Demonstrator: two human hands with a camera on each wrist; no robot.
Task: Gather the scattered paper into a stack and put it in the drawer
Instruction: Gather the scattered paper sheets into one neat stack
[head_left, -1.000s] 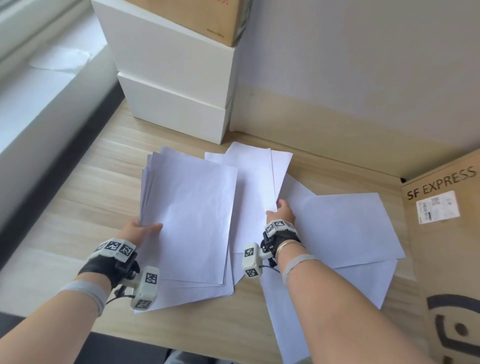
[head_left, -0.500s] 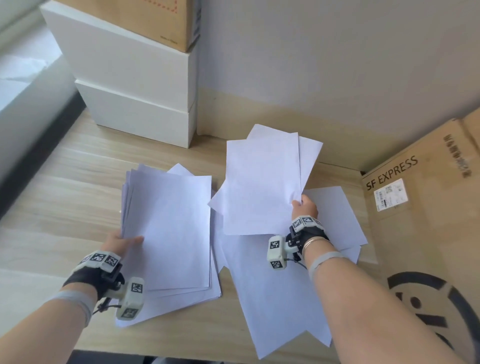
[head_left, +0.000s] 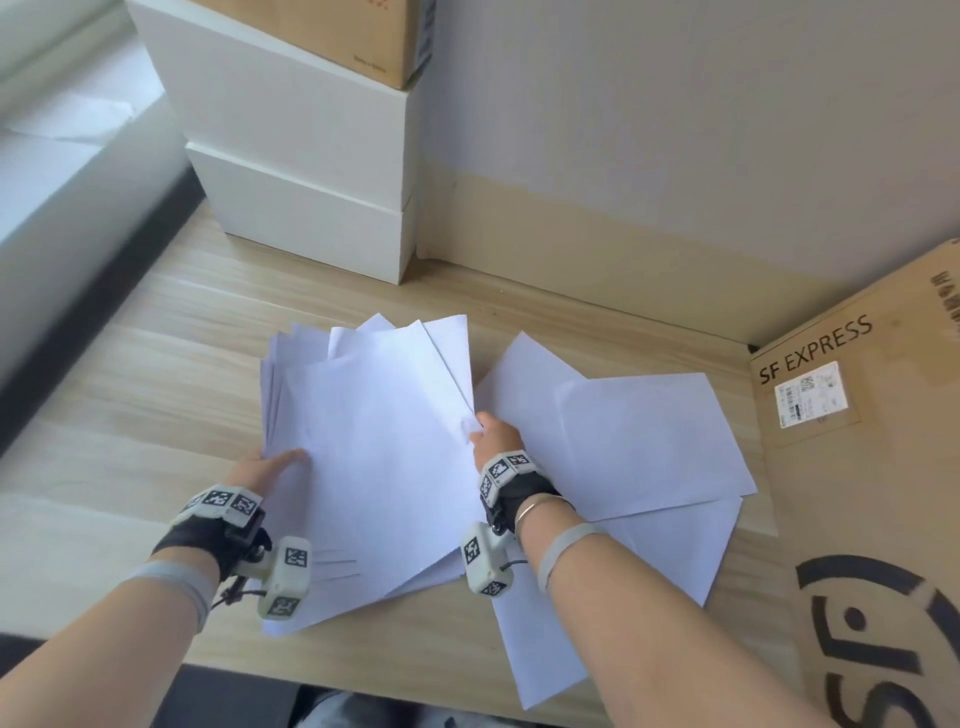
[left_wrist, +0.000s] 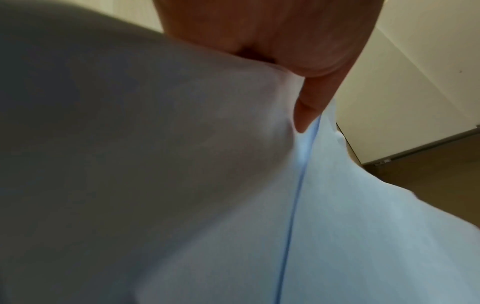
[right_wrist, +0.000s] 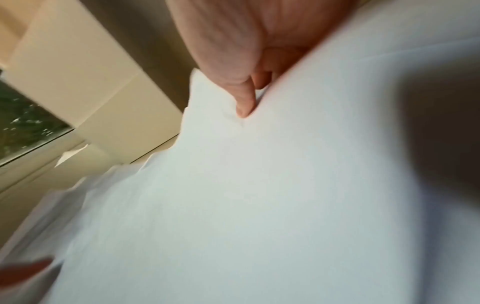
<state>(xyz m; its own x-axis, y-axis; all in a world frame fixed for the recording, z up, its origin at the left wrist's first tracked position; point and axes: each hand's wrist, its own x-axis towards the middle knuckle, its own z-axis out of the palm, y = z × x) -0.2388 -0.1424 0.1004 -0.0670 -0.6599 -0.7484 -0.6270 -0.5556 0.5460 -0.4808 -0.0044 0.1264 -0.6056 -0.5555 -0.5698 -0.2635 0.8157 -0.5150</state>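
Observation:
A loose stack of white paper (head_left: 363, 441) lies on the wooden desk (head_left: 130, 374), fanned at its far edge. My left hand (head_left: 275, 465) holds the stack's left edge, thumb (left_wrist: 309, 111) on top of the sheets (left_wrist: 182, 164). My right hand (head_left: 493, 431) pinches the right edge of a few sheets (right_wrist: 259, 185) that now sit on the stack, thumb (right_wrist: 244, 102) pressed on them. Several more sheets (head_left: 639, 436) lie scattered to the right, one (head_left: 545, 654) overhanging the desk's near edge. No drawer is in view.
Two stacked white boxes (head_left: 311, 171) with a cardboard box (head_left: 353, 31) on top stand at the back left against the wall. A large SF EXPRESS carton (head_left: 872, 467) fills the right side. A window sill (head_left: 62, 156) runs along the left.
My right hand lifted a few sheets from the middle pile and carried them left onto the stack held by my left hand. The left hand has stayed on the stack's edge.

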